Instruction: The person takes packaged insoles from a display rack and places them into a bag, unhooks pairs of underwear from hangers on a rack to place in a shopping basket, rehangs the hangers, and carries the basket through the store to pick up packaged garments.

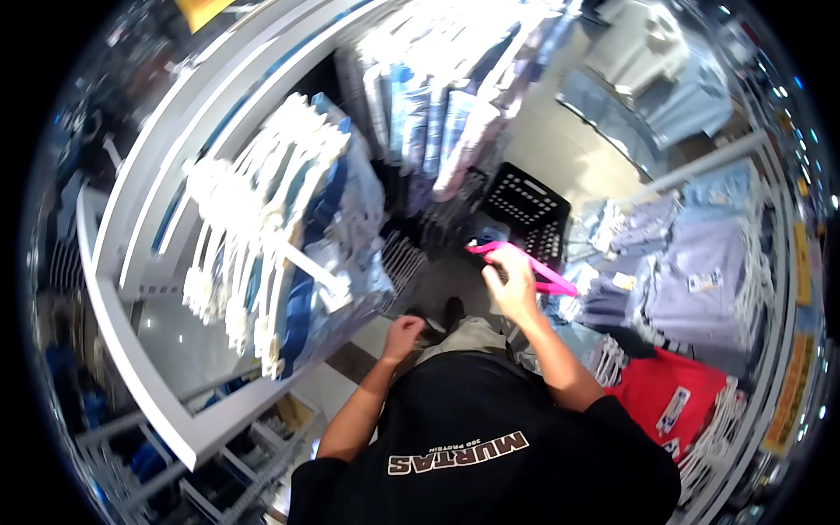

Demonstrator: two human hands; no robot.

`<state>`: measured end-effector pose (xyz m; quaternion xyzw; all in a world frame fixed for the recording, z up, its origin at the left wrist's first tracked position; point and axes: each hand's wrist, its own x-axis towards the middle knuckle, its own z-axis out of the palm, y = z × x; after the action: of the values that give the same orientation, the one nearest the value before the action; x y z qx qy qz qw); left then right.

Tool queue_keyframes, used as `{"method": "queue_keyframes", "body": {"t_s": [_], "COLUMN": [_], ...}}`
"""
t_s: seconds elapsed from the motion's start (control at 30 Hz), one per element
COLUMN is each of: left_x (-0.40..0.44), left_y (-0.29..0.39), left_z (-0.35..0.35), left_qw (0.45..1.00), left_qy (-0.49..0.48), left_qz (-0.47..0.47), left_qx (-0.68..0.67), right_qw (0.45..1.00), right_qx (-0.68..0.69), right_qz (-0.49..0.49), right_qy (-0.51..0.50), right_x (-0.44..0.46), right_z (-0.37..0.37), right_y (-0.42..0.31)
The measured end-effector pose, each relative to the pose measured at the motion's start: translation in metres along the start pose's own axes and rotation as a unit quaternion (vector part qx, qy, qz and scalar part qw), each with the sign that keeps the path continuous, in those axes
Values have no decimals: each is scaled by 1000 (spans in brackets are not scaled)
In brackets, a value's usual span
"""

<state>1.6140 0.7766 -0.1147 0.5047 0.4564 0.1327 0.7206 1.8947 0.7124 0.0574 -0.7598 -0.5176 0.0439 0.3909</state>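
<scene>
My right hand (511, 284) is closed around a bright pink clothes hanger (549, 278), which is held out in front of my body with no garment visible on it. My left hand (404, 337) hangs by my waist, its fingers curled in, and nothing shows in it. Left of it, a row of folded garments on white hangers (328, 201) hangs from a rail. Beyond the pink hanger, a black perforated crate (525, 198) stands on the floor.
Stacks of folded purple-grey clothes (696, 267) and a red garment (669, 389) lie on a shelf at my right. A white curved rack frame (131, 367) borders my left side. More clothes hang ahead (424, 114). Light-coloured garments (674, 87) are at the far right.
</scene>
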Motion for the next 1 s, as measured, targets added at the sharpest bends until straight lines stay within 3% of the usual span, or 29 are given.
{"method": "queue_keyframes", "body": {"t_s": [0.07, 0.17, 0.3, 0.4, 0.57, 0.67, 0.73, 0.77, 0.9, 1.0], "left_x": [-3, -2, 4, 10, 18, 29, 28, 33, 43, 59], "left_y": [-2, 0, 26, 51, 116, 155, 206, 222, 318, 372], "left_z": [-19, -34, -27, -3, 51, 80, 101, 108, 130, 146], "left_qw": [999, 996, 998, 999, 997, 985, 970, 959, 872, 816], "left_qy": [17, 41, 40, 23, 26, 67, 136, 139, 273, 313], "left_qz": [-40, -75, -46, 28, 75, 156, 193, 246, 383, 460], "left_qx": [-1, -33, -24, 18, -19, -22, 51, -1, 137, 156], "right_qw": [993, 964, 962, 962, 963, 965, 969, 970, 976, 978], "right_qx": [-82, -220, -247, -254, -257, -248, -232, -231, -202, -184], "right_qz": [42, 136, 118, 98, 82, 81, 80, 81, 77, 97], "right_qy": [76, -57, -2, 19, 24, 18, 14, 12, 0, -24], "right_x": [4, -7, 0, 10, 48, 75, 94, 104, 138, 161], "right_z": [-12, -8, -2, -3, -12, -23, -30, -34, -47, -59], "right_y": [33, 75, 91, 103, 138, 161, 178, 186, 219, 234]}}
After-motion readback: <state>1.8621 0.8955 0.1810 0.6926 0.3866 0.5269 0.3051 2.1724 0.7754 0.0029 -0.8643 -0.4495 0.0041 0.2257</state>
